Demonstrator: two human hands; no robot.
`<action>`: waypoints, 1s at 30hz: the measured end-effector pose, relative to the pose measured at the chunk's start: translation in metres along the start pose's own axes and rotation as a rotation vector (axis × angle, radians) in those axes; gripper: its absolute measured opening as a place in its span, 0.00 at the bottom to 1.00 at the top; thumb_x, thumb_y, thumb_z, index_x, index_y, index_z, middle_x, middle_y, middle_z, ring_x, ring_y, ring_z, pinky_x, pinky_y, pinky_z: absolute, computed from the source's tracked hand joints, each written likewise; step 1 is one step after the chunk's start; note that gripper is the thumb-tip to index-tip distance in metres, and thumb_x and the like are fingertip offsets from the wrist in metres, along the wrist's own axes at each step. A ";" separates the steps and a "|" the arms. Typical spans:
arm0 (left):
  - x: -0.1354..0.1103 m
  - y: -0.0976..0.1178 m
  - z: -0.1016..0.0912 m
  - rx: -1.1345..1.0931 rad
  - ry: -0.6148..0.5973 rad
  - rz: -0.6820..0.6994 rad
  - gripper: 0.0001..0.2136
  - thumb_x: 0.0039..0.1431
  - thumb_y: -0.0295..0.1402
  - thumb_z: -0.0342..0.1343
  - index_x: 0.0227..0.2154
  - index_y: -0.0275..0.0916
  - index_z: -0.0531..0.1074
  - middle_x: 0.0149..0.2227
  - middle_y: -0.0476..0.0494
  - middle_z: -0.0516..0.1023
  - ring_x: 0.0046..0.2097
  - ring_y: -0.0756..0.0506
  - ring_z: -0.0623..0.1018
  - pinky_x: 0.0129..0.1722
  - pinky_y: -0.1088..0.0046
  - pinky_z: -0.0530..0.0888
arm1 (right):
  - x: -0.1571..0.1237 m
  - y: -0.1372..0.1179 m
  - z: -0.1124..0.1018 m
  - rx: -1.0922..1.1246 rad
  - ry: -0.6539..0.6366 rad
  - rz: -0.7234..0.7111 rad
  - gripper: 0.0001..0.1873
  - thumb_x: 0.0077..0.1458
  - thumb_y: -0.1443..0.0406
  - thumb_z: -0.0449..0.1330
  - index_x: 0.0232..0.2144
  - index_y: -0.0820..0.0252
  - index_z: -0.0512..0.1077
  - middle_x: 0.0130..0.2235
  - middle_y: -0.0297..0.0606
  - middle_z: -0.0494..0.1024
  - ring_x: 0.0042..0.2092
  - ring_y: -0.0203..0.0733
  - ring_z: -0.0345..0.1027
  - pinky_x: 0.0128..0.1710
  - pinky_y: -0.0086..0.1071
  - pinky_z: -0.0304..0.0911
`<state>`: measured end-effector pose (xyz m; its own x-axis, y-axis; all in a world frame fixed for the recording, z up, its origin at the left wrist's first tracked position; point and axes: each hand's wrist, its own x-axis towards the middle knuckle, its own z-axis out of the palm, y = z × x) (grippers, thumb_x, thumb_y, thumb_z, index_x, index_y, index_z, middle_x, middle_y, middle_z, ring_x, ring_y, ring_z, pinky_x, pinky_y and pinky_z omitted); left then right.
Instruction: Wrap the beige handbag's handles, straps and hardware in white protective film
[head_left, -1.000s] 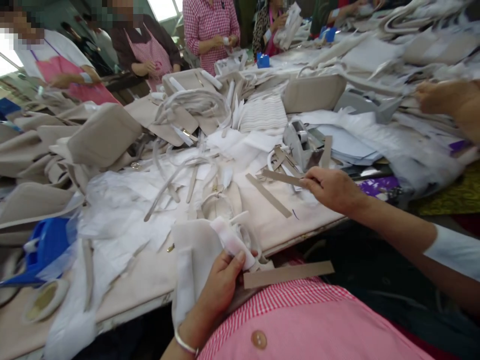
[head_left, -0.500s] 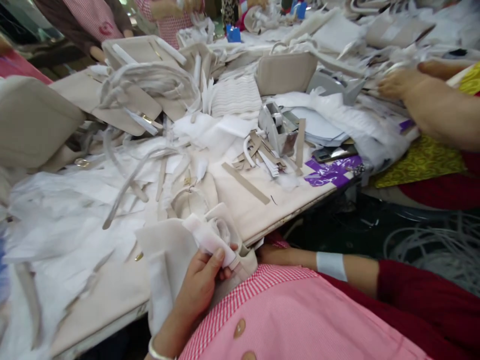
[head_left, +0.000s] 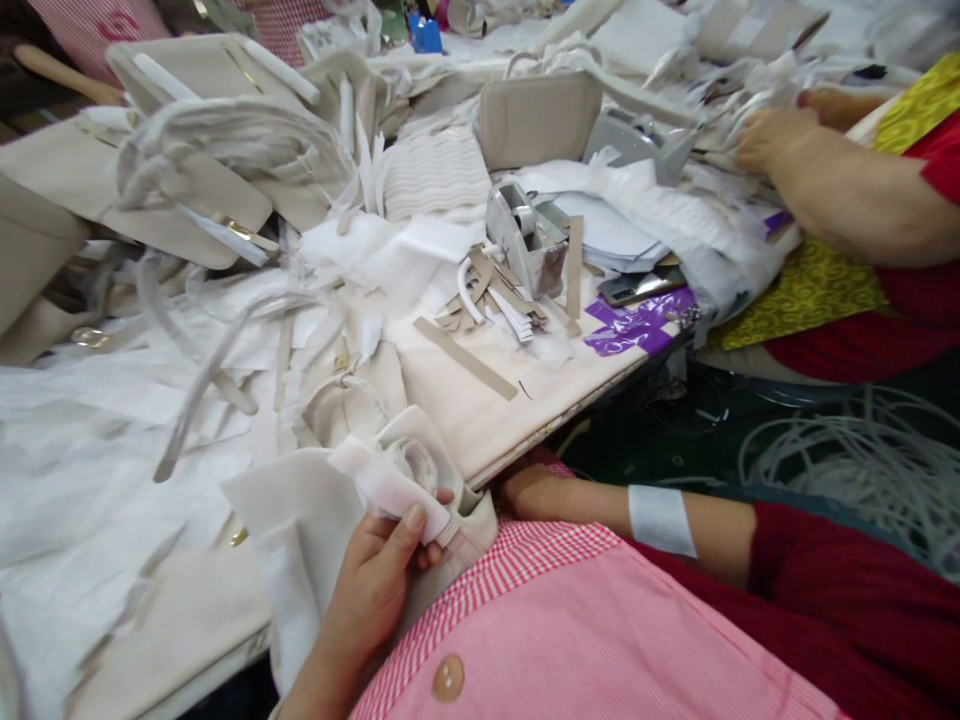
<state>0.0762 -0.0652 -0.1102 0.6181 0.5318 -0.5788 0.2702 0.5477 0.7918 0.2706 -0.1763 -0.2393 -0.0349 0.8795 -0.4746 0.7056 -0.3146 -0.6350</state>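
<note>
At the table's near edge my left hand [head_left: 382, 565] is closed on a beige bag [head_left: 476, 525], its thumb pressing a white foam wrap [head_left: 382, 480] against it. The bag rests against my pink apron [head_left: 570, 630]. A rolled strip [head_left: 412, 460] shows inside the white wrap. My right hand [head_left: 529, 490] is low beside the bag, by the table edge; its fingers are hidden. Just beyond the bag lies a beige strap loop [head_left: 341, 405].
White wrapping sheets [head_left: 67, 440] cover the left side. A tape dispenser [head_left: 525, 235], a beige strip [head_left: 465, 358], a phone [head_left: 641, 285] and purple tape [head_left: 637, 320] lie ahead. More beige bags [head_left: 540, 120] stand behind. A co-worker's arm [head_left: 847, 175] reaches in at right.
The whole view has shifted, so the table's things sit farther left and a little higher. My left hand keeps the same hold on the bag.
</note>
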 end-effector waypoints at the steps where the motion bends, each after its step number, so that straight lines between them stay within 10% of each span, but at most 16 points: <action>1: 0.000 -0.001 0.000 -0.006 0.002 -0.005 0.20 0.61 0.44 0.57 0.47 0.32 0.75 0.22 0.49 0.72 0.27 0.52 0.68 0.29 0.78 0.64 | -0.013 0.009 -0.002 -0.040 -0.016 -0.033 0.08 0.59 0.65 0.59 0.37 0.58 0.78 0.39 0.43 0.79 0.39 0.47 0.73 0.33 0.33 0.64; 8: -0.001 -0.004 0.003 -0.017 0.025 0.004 0.20 0.58 0.45 0.60 0.46 0.33 0.76 0.22 0.49 0.71 0.26 0.52 0.68 0.29 0.78 0.64 | -0.088 0.065 -0.006 -0.219 0.111 -0.276 0.17 0.65 0.59 0.51 0.47 0.55 0.76 0.45 0.43 0.77 0.43 0.45 0.71 0.41 0.35 0.63; 14: -0.004 -0.003 0.012 0.002 0.058 0.031 0.21 0.57 0.45 0.60 0.44 0.32 0.76 0.21 0.50 0.71 0.25 0.52 0.67 0.28 0.78 0.64 | -0.053 0.049 0.000 -0.353 0.194 -0.130 0.24 0.60 0.68 0.53 0.58 0.58 0.68 0.55 0.50 0.73 0.51 0.51 0.69 0.43 0.36 0.65; 19: -0.006 -0.005 0.011 0.020 0.062 0.068 0.21 0.58 0.46 0.60 0.44 0.31 0.75 0.21 0.50 0.71 0.25 0.52 0.67 0.26 0.77 0.62 | -0.036 0.028 -0.005 -0.413 0.093 -0.051 0.15 0.52 0.72 0.57 0.40 0.67 0.79 0.40 0.53 0.80 0.41 0.53 0.74 0.36 0.35 0.65; 25: -0.012 -0.003 0.009 0.017 0.043 0.098 0.23 0.57 0.49 0.59 0.41 0.31 0.74 0.20 0.50 0.71 0.24 0.52 0.66 0.26 0.77 0.60 | -0.086 0.047 -0.086 -0.078 -0.041 -0.318 0.07 0.50 0.69 0.58 0.26 0.62 0.77 0.30 0.36 0.77 0.33 0.39 0.69 0.35 0.28 0.61; 30: -0.009 -0.001 0.009 -0.002 0.023 0.126 0.22 0.55 0.49 0.60 0.39 0.32 0.73 0.21 0.50 0.72 0.23 0.53 0.66 0.24 0.77 0.59 | -0.093 0.026 -0.177 0.260 0.349 -0.112 0.17 0.56 0.54 0.58 0.27 0.62 0.73 0.24 0.31 0.68 0.27 0.36 0.61 0.28 0.28 0.55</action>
<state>0.0770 -0.0761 -0.1045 0.6298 0.6116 -0.4789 0.1901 0.4765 0.8584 0.4173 -0.2031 -0.1033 0.1711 0.9671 -0.1885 0.5081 -0.2505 -0.8241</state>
